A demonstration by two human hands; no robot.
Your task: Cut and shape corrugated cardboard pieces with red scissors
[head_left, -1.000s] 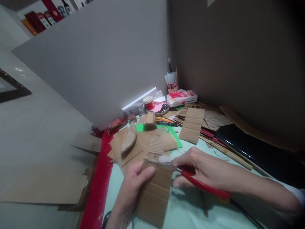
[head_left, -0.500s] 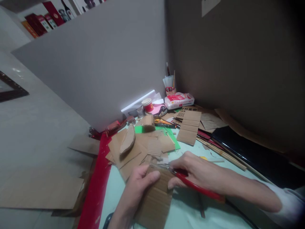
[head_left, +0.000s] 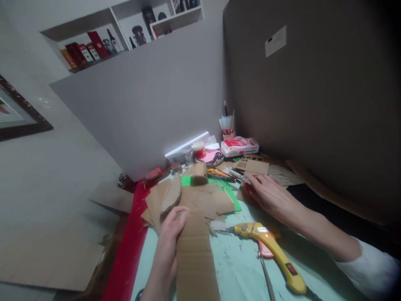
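Note:
My left hand [head_left: 171,234] grips the left edge of a long strip of corrugated cardboard [head_left: 196,259] that lies on the pale green table [head_left: 238,267]; thumb and fingers are closed on it. My right hand [head_left: 266,194] reaches out to the right at the back, palm down, fingers curled over the red-handled scissors [head_left: 248,190], which rest on cardboard pieces there. Only a bit of the red handle shows under the hand. A yellow glue gun [head_left: 271,246] lies on the table between my two arms, nozzle pointing left.
A pile of cardboard scraps [head_left: 191,196] covers a green mat [head_left: 233,196]. Behind it stand a red cup [head_left: 198,149], a tissue pack [head_left: 239,146] and a pen holder [head_left: 227,127]. A brown board [head_left: 313,92] walls the right side. The table's red edge [head_left: 128,246] runs along the left.
My right hand has carried the scissors away from the cardboard strip to the back right. The glue gun has come into view. The camera has tilted up. My left hand still holds the strip.

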